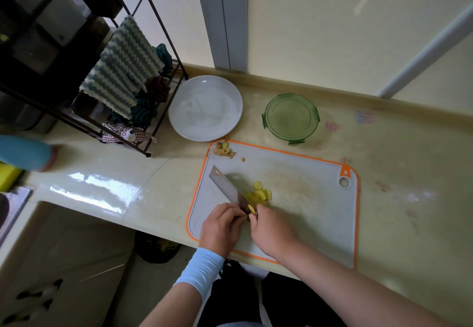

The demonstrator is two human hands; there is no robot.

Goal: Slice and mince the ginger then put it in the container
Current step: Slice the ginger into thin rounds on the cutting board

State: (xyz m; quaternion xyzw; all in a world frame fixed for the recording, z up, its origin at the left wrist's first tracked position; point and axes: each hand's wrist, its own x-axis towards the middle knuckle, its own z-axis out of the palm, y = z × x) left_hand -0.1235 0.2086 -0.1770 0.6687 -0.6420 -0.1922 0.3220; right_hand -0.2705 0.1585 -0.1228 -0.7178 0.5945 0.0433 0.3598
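Ginger slices (259,193) lie in a small yellow heap mid-board, just beyond your hands, which sit close together. Your left hand (220,226) curls round the hidden handle of the knife (229,187), whose blade slants away to the far left. Your right hand (271,229) brings its fingertips to the blade, where one slice sticks; whether it pinches, you cannot tell. Peel scraps (224,150) sit at the far left corner of the cutting board (307,198). Beyond stand the green container (291,118) and a white plate (204,107).
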